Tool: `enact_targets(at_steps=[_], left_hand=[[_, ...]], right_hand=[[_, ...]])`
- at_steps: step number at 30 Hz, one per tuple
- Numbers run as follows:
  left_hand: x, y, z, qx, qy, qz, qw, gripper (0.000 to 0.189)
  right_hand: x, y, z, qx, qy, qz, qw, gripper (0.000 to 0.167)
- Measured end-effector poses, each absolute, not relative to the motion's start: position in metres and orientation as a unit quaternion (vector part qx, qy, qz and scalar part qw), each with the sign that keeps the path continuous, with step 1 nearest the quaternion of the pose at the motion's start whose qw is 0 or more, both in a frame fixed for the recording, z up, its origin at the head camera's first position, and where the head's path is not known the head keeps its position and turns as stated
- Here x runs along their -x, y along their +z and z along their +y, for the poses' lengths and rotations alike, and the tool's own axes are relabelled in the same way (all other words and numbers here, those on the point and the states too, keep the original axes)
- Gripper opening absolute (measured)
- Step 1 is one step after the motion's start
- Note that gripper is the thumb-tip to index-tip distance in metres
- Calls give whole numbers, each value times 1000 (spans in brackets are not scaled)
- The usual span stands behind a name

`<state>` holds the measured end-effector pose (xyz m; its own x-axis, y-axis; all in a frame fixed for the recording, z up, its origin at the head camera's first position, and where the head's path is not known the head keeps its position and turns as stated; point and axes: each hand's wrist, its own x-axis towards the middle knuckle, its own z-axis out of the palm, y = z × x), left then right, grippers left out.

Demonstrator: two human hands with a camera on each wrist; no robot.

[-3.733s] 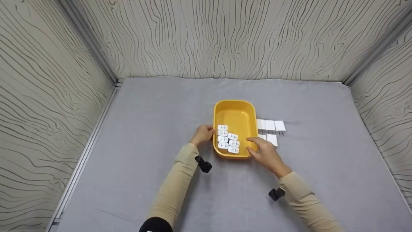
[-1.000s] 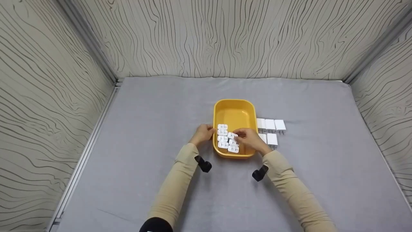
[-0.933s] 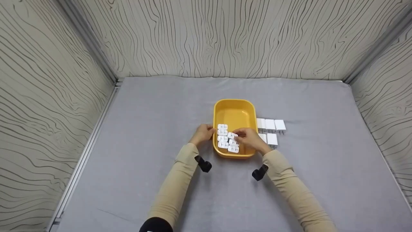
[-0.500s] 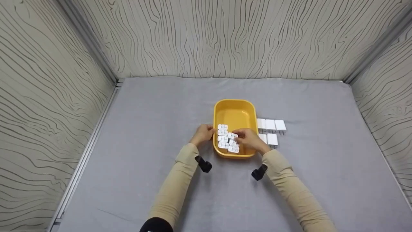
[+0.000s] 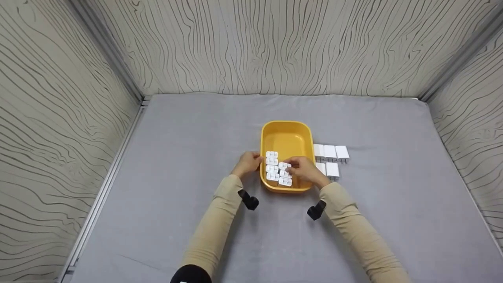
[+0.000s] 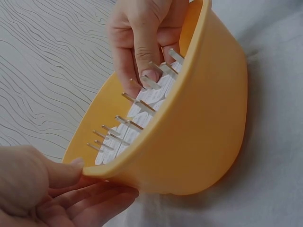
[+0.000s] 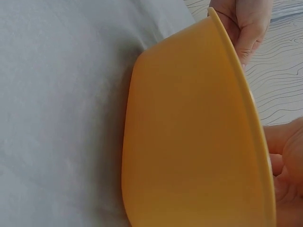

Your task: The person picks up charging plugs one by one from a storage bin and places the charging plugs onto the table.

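Observation:
A yellow plastic bin stands on the cloth with several white plug adapters in its near left part, prongs up. My left hand holds the bin's left rim, thumb over the edge and fingers below it, as the left wrist view shows. Reaching in over the right side, my right hand pinches a plug adapter in the right-hand column. In the left wrist view its thumb lies against the adapter among the metal prongs. The bin's wall hides the adapters in the right wrist view.
More white plug adapters lie on their sides in two rows against the bin's right side, prongs toward me. The grey cloth covers the table. Patterned panels close off the back and both sides.
My right hand has moved left from the bin's right rim onto the adapters. The adapter at its fingers has turned slightly and shifted a little right. My left hand has stayed at the rim.

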<state>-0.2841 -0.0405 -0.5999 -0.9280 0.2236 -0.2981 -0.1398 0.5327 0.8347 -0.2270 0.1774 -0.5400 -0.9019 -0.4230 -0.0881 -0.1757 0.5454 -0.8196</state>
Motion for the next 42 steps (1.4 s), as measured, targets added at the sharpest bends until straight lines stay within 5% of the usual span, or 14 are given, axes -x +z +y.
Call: enact_targets(at_steps=[8, 16, 19, 21, 28, 36, 42], left_hand=[[296, -626, -40, -38, 485, 857, 168, 23], [233, -502, -28, 17, 457, 868, 192, 30], [229, -498, -29, 12, 458, 869, 185, 31], [240, -517, -32, 6, 460, 869, 183, 28], [319, -674, -38, -32, 444, 883, 149, 23], [297, -628, -33, -8, 450, 878, 160, 26], [321, -678, -38, -27, 478, 865, 151, 25]], right_hand=[[223, -536, 175, 151, -433, 879, 129, 27], [222, -535, 173, 138, -427, 886, 120, 25], [222, -535, 173, 138, -424, 888, 118, 25], [222, -535, 172, 139, -423, 888, 118, 25], [221, -535, 174, 157, -416, 890, 99, 22], [217, -532, 173, 155, -385, 907, 78, 21], [212, -528, 174, 144, -367, 917, 60, 21]])
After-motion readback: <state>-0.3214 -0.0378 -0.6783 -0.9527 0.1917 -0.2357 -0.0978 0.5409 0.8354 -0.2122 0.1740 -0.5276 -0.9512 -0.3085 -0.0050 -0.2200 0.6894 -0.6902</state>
